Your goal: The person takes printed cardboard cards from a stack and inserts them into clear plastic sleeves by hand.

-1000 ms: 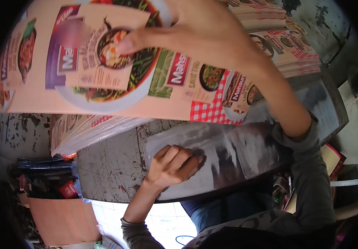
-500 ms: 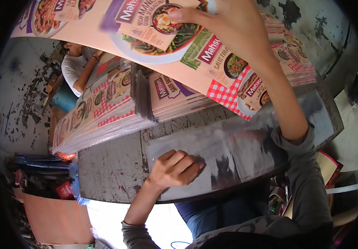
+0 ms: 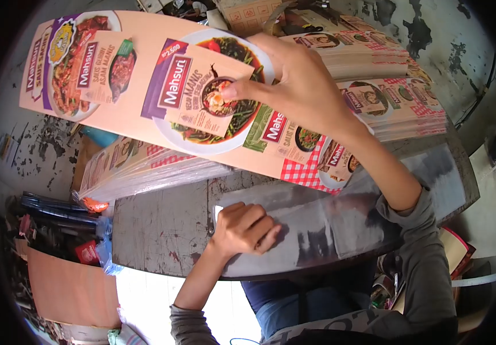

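My right hand (image 3: 302, 86) grips a long printed cardboard sheet (image 3: 136, 86) by its upper edge, with the thumb across its front. The sheet is peach, with food pictures, Mahsuri sauce labels and a red-checked end, and is tilted above the table. My left hand (image 3: 245, 230) is closed, its fingers curled under, on the clear plastic sleeves (image 3: 317, 221) lying along the near edge. Whatever those fingers hold, if anything, is hidden. A small bright edge shows beside the left hand.
A plastic-wrapped stack of printed sheets (image 3: 144, 167) stands at the left of the worn grey table (image 3: 156, 230). More stacks (image 3: 391, 106) stand at the far right. A blue plastic bag (image 3: 105, 247) hangs near the table's left end. A person (image 3: 193, 10) shows far behind.
My right hand has brought the cardboard sheet lower and nearer, so more of its print shows. The left hand stays nearly in place. The view has tilted up slightly.
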The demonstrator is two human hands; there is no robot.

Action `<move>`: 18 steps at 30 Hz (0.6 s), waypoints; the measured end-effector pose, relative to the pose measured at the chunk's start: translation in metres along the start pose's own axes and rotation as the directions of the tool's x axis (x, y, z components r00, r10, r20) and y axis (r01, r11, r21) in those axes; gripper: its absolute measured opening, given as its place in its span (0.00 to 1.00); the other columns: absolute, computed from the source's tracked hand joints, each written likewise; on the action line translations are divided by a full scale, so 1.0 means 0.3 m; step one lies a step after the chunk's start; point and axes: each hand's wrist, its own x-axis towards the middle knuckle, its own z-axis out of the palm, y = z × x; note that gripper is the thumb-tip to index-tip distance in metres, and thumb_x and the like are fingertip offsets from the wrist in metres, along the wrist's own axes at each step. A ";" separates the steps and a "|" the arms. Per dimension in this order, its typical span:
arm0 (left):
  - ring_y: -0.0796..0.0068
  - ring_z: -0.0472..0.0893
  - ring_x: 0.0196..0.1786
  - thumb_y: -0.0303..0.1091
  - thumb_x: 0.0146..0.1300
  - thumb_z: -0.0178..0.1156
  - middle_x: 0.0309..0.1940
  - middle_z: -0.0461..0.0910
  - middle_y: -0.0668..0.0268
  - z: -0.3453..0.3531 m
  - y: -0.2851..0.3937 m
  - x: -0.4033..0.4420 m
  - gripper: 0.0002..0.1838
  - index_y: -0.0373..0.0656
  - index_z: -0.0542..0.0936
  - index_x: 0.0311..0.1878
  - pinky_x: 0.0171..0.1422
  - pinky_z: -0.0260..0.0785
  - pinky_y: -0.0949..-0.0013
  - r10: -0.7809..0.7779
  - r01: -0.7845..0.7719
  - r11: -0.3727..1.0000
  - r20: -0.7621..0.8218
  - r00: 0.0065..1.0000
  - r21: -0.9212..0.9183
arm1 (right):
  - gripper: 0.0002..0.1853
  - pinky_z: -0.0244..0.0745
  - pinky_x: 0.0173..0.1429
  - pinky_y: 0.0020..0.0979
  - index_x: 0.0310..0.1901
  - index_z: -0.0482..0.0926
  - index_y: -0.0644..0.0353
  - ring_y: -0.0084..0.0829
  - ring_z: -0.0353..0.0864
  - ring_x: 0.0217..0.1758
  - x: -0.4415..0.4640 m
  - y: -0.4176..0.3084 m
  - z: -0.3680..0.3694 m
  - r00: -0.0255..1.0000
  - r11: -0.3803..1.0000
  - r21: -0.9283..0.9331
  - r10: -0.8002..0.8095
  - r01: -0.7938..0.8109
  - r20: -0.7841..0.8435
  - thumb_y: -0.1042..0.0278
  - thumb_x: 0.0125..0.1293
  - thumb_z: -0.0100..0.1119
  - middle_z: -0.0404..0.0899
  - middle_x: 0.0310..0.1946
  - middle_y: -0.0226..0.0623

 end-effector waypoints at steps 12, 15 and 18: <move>0.73 0.60 0.10 0.25 0.53 0.60 0.08 0.60 0.69 -0.018 -0.030 -0.028 0.19 0.45 0.63 0.11 0.17 0.52 0.72 -0.137 0.167 0.984 -0.330 0.934 0.064 | 0.28 0.69 0.39 0.29 0.43 0.75 0.62 0.26 0.74 0.33 -0.101 0.138 -0.160 0.969 0.984 0.176 -0.014 -0.031 0.246 0.49 0.47 0.71 0.77 0.29 0.34; 0.71 0.65 0.12 0.29 0.54 0.61 0.09 0.65 0.68 -0.035 -0.061 -0.067 0.18 0.44 0.66 0.13 0.21 0.59 0.69 -0.478 0.469 0.878 -0.220 0.850 -0.098 | 0.28 0.70 0.39 0.31 0.47 0.75 0.60 0.30 0.78 0.34 -0.197 0.142 -0.286 0.876 0.946 -0.276 0.272 -0.168 0.398 0.52 0.48 0.70 0.79 0.32 0.37; 0.71 0.70 0.15 0.29 0.53 0.62 0.14 0.71 0.69 -0.096 -0.095 -0.113 0.10 0.44 0.71 0.21 0.26 0.63 0.70 -0.283 0.274 0.959 -0.181 0.942 -0.072 | 0.26 0.70 0.37 0.30 0.45 0.74 0.62 0.28 0.77 0.32 -0.278 0.190 -0.424 0.887 0.923 -0.362 0.271 -0.130 0.373 0.58 0.46 0.70 0.78 0.31 0.36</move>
